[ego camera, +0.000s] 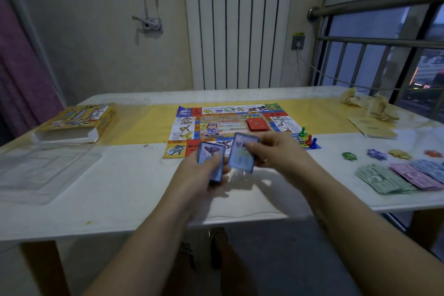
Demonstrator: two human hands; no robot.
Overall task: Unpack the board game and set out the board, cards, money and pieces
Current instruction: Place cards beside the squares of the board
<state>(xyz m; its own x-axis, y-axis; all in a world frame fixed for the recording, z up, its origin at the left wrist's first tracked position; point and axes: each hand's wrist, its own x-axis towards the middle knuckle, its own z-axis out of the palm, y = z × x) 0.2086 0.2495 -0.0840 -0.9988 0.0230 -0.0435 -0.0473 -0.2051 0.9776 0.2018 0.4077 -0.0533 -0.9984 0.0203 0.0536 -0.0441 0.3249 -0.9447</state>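
Blue cards (240, 160) gripped in left hand (200, 174), right hand (276, 151); print blurred, unreadable.

Both my forearms enter from the lower edge and converge at mid-frame, wrists nearly level. My left grip (204, 172) curls round a card stack (211, 160) (thumb lying on its top face). My right grip (274, 151), just beside it, pinches a card (240, 160) by its right edge, fingers bent behind.

The board (230, 125) lies mid-table, box (79, 122) to its left, money (403, 175) to its right.
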